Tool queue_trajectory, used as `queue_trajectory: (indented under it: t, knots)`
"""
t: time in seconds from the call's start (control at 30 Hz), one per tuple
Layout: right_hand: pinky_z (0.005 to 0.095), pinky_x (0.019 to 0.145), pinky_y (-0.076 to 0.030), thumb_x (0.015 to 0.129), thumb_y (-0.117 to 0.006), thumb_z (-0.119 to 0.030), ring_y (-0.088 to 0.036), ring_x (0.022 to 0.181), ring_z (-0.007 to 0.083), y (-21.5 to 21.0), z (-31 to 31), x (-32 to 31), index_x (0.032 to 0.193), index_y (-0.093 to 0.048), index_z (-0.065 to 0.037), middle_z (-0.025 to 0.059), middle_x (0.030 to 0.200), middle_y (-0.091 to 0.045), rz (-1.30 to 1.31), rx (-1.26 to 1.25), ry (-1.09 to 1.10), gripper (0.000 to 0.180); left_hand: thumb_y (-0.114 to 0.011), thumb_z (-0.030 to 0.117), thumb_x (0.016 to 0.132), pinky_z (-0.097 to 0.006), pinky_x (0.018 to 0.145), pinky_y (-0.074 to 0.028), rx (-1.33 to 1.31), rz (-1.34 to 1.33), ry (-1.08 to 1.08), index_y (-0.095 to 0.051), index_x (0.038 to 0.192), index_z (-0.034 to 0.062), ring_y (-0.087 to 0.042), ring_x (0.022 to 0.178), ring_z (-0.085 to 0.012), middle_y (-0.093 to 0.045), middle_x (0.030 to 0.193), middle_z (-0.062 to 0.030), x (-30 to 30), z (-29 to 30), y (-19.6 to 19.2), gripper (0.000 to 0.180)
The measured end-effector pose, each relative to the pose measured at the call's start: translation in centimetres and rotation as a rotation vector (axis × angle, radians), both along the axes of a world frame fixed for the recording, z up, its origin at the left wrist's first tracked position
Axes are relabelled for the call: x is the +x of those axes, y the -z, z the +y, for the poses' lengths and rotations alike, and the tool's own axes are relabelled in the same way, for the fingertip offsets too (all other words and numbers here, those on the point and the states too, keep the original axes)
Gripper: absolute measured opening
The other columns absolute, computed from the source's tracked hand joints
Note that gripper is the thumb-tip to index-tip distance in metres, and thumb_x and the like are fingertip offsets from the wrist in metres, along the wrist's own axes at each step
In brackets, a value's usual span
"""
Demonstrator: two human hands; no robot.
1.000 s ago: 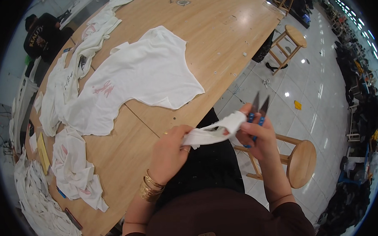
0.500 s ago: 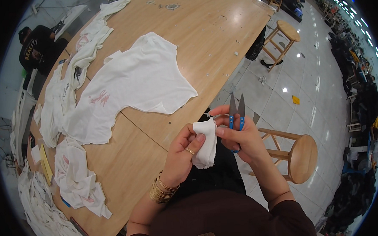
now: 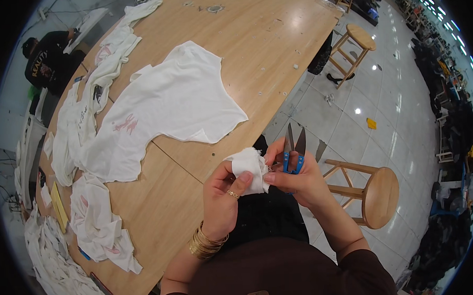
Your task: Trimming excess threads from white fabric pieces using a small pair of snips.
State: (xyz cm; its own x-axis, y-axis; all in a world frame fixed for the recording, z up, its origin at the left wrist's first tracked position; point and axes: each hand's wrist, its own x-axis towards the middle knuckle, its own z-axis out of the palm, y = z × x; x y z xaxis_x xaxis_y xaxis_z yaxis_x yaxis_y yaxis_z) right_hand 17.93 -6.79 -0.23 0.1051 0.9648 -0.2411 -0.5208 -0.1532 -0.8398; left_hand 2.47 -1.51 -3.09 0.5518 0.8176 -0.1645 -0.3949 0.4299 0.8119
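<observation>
A small folded piece of white knit fabric [image 3: 250, 170] with frayed edges hangs in front of me, just off the table's edge. My left hand [image 3: 223, 198] is closed around its left side, the thumb pressed on top. Thumb and fingertips of my right hand [image 3: 307, 180] touch its ragged right edge. Blue-handled thread snips [image 3: 293, 162] rest in that same right hand, blades pointing up and parted, away from the fabric. On the table beyond lies a spread white shirt [image 3: 176, 97] with a pink print.
More white garments [image 3: 97, 211] lie along the left of the wooden table [image 3: 258, 46], near a yellow strip [image 3: 59, 207] and a heaped white pile [image 3: 59, 260]. Wooden stools [image 3: 380, 196] stand on the tiled floor to my right. Another person [image 3: 50, 60] works at the far left.
The fabric piece has been turned and bunched up higher, its frayed edge now facing up and right. The snips have tilted and shifted slightly left and down in my right hand.
</observation>
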Motion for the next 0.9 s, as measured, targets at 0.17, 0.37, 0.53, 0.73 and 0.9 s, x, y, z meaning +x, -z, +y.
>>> queue_trajectory:
  t: [0.17, 0.37, 0.53, 0.73, 0.9]
  knots:
    - [0.0195, 0.056, -0.038, 0.08, -0.065, -0.006, -0.049, 0.064, 0.0051, 0.6, 0.0, -0.1, 0.1, -0.053, -0.005, -0.0014, 0.077, -0.054, -0.161, 0.051, 0.044, 0.024, -0.06, 0.006, 0.086, -0.022, 0.074, -0.044, 0.03, 0.111, -0.006, -0.059, 0.095, -0.001, -0.054, 0.08, -0.0069, -0.06, 0.086, -0.0015, -0.5, 0.1, -0.9, 0.011]
    - [0.019, 0.062, -0.042, 0.084, -0.061, -0.009, -0.051, 0.067, 0.0042, -0.6, -0.6, -0.1, 0.101, -0.057, -0.001, -0.0007, 0.078, -0.056, -0.728, -0.039, 0.136, 0.019, -0.061, 0.005, 0.085, -0.021, 0.069, -0.044, 0.144, 0.214, -0.072, -0.06, 0.09, -0.0036, -0.053, 0.075, -0.0055, -0.059, 0.084, -0.001, -1.1, 0.0, -1.5, 0.01]
    - [0.0193, 0.066, -0.043, 0.085, -0.06, -0.008, -0.053, 0.071, 0.0053, -0.9, -1.2, -0.8, 0.094, -0.062, 0.0, 0.0005, 0.078, -0.06, -0.712, 0.005, 0.055, 0.012, -0.061, 0.005, 0.086, -0.021, 0.068, -0.044, 0.192, 0.201, -0.071, -0.06, 0.091, -0.0045, -0.054, 0.075, -0.0058, -0.059, 0.083, -0.0018, -1.2, -0.1, -1.6, 0.011]
    - [0.0244, 0.059, -0.042, 0.082, -0.065, -0.014, -0.051, 0.064, 0.0086, -0.9, -1.0, -0.9, 0.094, -0.061, -0.003, 0.0052, 0.076, -0.059, -0.781, 0.114, -0.004, 0.017, -0.06, 0.006, 0.087, -0.02, 0.063, -0.046, 0.199, 0.242, -0.048, -0.06, 0.091, -0.0059, -0.055, 0.071, -0.0062, -0.06, 0.083, -0.0031, -1.3, -0.3, -2.4, 0.013]
    - [0.0253, 0.059, -0.041, 0.081, -0.064, -0.014, -0.049, 0.064, 0.0105, -1.2, -0.8, -0.5, 0.09, -0.059, -0.002, 0.0059, 0.072, -0.056, -0.769, 0.053, -0.176, 0.016, -0.06, 0.006, 0.087, -0.02, 0.06, -0.046, 0.243, 0.268, -0.066, -0.06, 0.091, -0.0056, -0.054, 0.068, -0.0058, -0.059, 0.08, -0.0025, -1.4, -0.2, -2.2, 0.012]
